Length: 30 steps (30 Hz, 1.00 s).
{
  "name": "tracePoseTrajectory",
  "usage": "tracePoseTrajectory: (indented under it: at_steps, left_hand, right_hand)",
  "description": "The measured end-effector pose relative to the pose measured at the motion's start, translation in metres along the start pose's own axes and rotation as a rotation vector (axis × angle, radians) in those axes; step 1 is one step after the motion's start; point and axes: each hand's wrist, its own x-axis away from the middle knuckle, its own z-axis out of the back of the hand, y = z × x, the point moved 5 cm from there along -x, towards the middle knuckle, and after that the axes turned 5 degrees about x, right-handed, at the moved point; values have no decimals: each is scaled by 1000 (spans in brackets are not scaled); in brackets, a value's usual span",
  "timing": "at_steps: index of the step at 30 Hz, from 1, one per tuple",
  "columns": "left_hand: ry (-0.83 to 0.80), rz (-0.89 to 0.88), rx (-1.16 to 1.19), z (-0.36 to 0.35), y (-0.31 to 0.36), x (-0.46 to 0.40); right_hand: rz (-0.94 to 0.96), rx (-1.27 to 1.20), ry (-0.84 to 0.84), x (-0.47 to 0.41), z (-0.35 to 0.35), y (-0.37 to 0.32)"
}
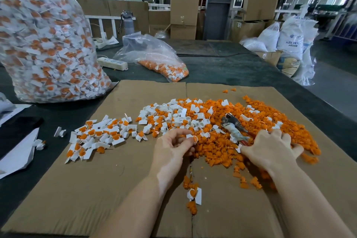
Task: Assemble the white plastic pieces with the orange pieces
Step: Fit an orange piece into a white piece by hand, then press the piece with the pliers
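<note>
My left hand (174, 146) pinches a small white plastic piece (191, 138) at the near edge of the parts heap. My right hand (270, 149) lies palm down on the pile of loose orange pieces (218, 147), fingers spread into it; I cannot tell whether it holds one. Loose white pieces (170, 116) are mixed with orange ones at the heap's far left. A spread of joined white-and-orange parts (96, 137) lies to the left on the cardboard sheet (116, 189). One joined part (195, 195) lies close to me.
A hammer with a wrapped handle (234, 128) lies on the orange pile by my right hand. A big clear bag of joined parts (44, 40) stands far left. A smaller bag (154, 58) and a power strip (113, 63) lie behind the cardboard.
</note>
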Motion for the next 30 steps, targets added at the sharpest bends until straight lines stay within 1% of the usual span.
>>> tracePoseTrajectory:
  at_steps: [3,6,10,12,14,16,18,20,23,30]
  left_hand:
    - [10,21,14,1,0,0]
    - [15,64,46,0,1,-2]
    - [26,116,122,-1,6,-7]
    - [36,142,194,-1,10,-11]
    - [52,172,281,-2,14,-15]
    - [79,198,333,-2,17,-20]
    - [124,210,313,0,17,-24]
    - [166,213,267,4,16,-28]
    - [193,214,237,8,15,-31]
    - [247,212,179,11,11,-32]
  right_hand:
    - [34,0,45,-5,3,0]
    - [94,-163,18,-4,11,-4]
    - [199,-328,68,5,23,-12]
    - [281,-421,-4,14,27,-21]
    - [393,-543,-129,25,29,-32]
    - [462,-638,-258,37,31,-42]
    - [503,-673,-379,45,30,-51]
    - [502,-718,-449,50,29,-55]
    - [478,-768,-500,53,28,-58]
    - [540,-697,-506,55,24,-62]
